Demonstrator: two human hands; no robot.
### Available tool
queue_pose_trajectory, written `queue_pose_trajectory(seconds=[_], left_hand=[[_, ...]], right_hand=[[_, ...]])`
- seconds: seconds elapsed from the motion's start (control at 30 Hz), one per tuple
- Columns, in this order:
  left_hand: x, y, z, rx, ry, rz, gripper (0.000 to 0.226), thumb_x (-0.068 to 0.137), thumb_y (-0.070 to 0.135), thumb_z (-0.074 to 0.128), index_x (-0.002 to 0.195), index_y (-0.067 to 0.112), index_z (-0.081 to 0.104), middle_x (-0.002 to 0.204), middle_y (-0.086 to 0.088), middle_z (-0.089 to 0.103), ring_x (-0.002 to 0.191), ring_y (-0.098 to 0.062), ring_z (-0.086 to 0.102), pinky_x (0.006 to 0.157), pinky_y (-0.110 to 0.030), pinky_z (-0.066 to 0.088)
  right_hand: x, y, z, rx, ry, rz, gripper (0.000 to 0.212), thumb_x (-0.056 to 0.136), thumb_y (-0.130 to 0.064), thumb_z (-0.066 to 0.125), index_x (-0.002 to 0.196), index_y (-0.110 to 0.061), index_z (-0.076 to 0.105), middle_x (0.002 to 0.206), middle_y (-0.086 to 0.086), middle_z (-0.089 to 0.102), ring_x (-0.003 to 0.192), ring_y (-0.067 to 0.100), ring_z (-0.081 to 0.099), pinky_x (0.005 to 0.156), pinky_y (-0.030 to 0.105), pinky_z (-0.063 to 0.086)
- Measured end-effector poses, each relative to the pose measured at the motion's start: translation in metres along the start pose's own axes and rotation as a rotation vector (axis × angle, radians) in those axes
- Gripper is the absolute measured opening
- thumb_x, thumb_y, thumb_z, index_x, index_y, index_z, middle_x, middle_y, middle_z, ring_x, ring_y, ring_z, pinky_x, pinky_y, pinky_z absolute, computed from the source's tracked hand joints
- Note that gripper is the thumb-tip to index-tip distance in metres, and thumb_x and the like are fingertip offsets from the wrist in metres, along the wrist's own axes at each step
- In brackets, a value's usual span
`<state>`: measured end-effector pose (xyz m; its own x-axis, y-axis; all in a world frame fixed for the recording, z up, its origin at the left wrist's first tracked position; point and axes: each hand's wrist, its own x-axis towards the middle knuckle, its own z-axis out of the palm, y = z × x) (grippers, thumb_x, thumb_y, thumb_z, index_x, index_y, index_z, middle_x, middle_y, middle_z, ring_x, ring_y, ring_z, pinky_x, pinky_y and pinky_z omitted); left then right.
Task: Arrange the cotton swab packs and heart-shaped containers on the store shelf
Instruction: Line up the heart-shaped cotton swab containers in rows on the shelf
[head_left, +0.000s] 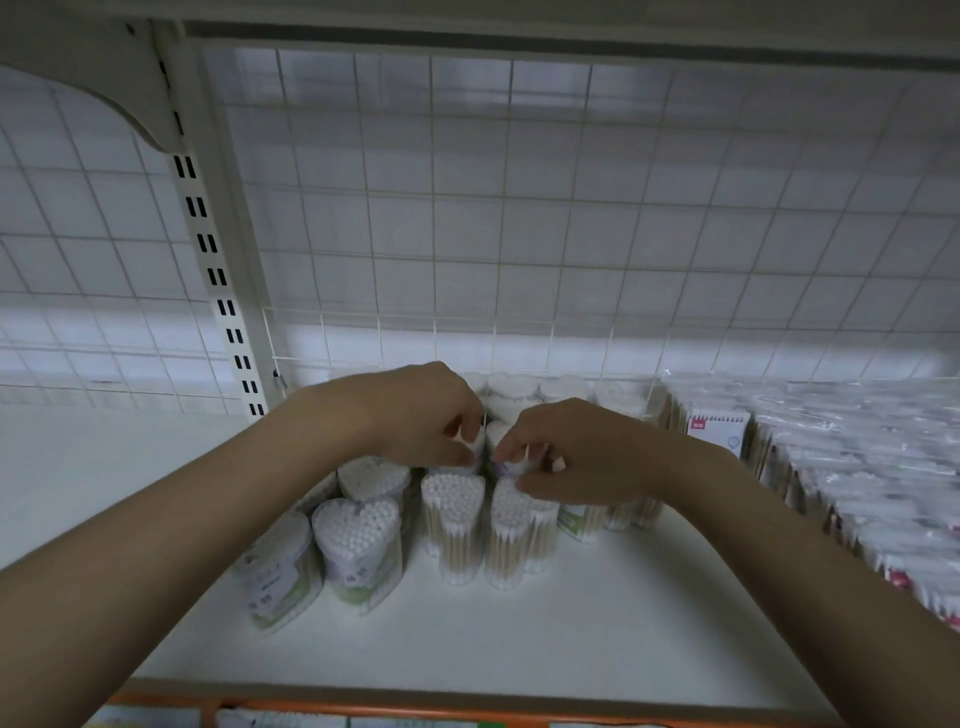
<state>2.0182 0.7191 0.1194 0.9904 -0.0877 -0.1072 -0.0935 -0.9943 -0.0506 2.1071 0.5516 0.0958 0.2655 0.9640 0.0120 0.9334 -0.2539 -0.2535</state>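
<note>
Both hands pinch heart-shaped containers mid-cluster: left hand (415, 415) one, right hand (566, 457) its neighbour. Tightly packed front containers (358, 545) could topple if nudged.

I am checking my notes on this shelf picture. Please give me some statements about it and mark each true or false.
1. Both hands, left hand and right hand, are on the heart-shaped containers. True.
2. The containers hold cotton swabs. True.
3. The flat cotton swab packs lie left of the containers. False: they lie to the right.
4. The back of the shelf is solid wood. False: it is a wire grid.
</note>
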Motion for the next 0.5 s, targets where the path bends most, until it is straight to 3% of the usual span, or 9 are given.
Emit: queue_pose_trajectory(seconds=[0.07, 0.13, 0.23, 0.37, 0.43, 0.5], left_hand=[[-0.008, 0.011, 0.003, 0.023, -0.032, -0.037, 0.041, 0.086, 0.053, 0.054, 0.111, 0.022, 0.059, 0.091, 0.007, 0.050, 0.087, -0.012, 0.050, 0.074, -0.023, 0.041], [-0.013, 0.020, 0.008, 0.063, -0.055, -0.085, 0.049, 0.082, 0.061, 0.052, 0.108, 0.020, 0.061, 0.090, 0.004, 0.056, 0.087, -0.015, 0.053, 0.070, -0.025, 0.040], [-0.016, 0.031, 0.016, 0.133, -0.081, -0.128, 0.045, 0.077, 0.068, 0.052, 0.085, 0.024, 0.053, 0.079, 0.006, 0.053, 0.081, -0.016, 0.053, 0.069, -0.026, 0.042], [-0.017, 0.038, 0.018, 0.131, -0.121, -0.161, 0.044, 0.077, 0.067, 0.056, 0.077, 0.026, 0.037, 0.068, 0.010, 0.041, 0.076, -0.017, 0.050, 0.070, -0.028, 0.042], [-0.017, 0.037, 0.017, 0.117, -0.166, -0.140, 0.040, 0.077, 0.061, 0.059, 0.074, 0.024, 0.044, 0.071, 0.009, 0.047, 0.077, -0.017, 0.052, 0.070, -0.029, 0.044], [-0.017, 0.035, 0.017, 0.089, -0.200, -0.091, 0.029, 0.078, 0.051, 0.063, 0.097, 0.029, 0.059, 0.086, 0.008, 0.051, 0.083, -0.017, 0.053, 0.072, -0.029, 0.045]], right_hand=[[-0.005, -0.005, 0.002, -0.005, -0.033, -0.002, 0.026, 0.088, -0.030, 0.059, 0.113, -0.023, 0.063, 0.081, -0.023, 0.045, 0.080, -0.002, 0.046, 0.074, 0.009, 0.036], [-0.008, -0.010, 0.006, -0.040, -0.028, 0.011, 0.020, 0.088, -0.041, 0.058, 0.088, -0.022, 0.063, 0.075, -0.014, 0.047, 0.078, 0.009, 0.050, 0.074, 0.025, 0.045], [-0.010, -0.019, 0.013, -0.120, -0.052, 0.079, 0.033, 0.086, -0.050, 0.055, 0.065, -0.028, 0.043, 0.072, -0.007, 0.048, 0.078, 0.017, 0.053, 0.074, 0.037, 0.047], [-0.015, -0.026, 0.009, -0.111, -0.110, 0.097, 0.025, 0.088, -0.040, 0.054, 0.090, -0.015, 0.058, 0.090, 0.002, 0.060, 0.087, 0.019, 0.056, 0.082, 0.040, 0.048], [-0.018, -0.024, 0.005, -0.069, -0.183, 0.134, 0.030, 0.085, -0.035, 0.055, 0.112, -0.024, 0.058, 0.107, -0.006, 0.060, 0.099, 0.015, 0.056, 0.088, 0.038, 0.048], [-0.020, -0.023, 0.002, -0.019, -0.261, 0.176, 0.047, 0.078, -0.033, 0.057, 0.124, -0.036, 0.051, 0.119, -0.012, 0.054, 0.107, 0.015, 0.056, 0.092, 0.040, 0.048]])
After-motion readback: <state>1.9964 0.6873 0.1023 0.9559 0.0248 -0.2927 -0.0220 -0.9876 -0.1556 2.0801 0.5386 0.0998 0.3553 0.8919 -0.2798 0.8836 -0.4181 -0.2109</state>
